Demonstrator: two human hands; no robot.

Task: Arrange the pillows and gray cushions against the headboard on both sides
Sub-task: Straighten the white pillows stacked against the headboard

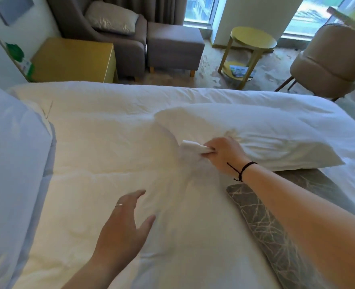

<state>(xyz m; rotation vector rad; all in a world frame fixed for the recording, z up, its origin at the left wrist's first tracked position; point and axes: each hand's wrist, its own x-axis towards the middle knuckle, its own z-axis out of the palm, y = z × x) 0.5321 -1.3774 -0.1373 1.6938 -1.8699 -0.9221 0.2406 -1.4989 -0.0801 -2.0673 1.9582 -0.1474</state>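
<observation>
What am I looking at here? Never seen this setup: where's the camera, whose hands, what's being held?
There is no robot: a person wears one wide-angle camera on the head, looking down at their own bare hands over a bed with a white quilted duvet. The right hand, with a black cord at the wrist, grips a bunched corner of a long white pillow. The left hand, wearing a ring, is open above the duvet, holding nothing. A gray cushion with a pale branch pattern lies under the right forearm. Another white pillow sits at the left edge.

A plump white pillow [256, 134] lies flat across the bed at centre right, one corner bunched. Just below it, a gray cushion [276, 236] with pale branching lines lies flat at lower right.
</observation>
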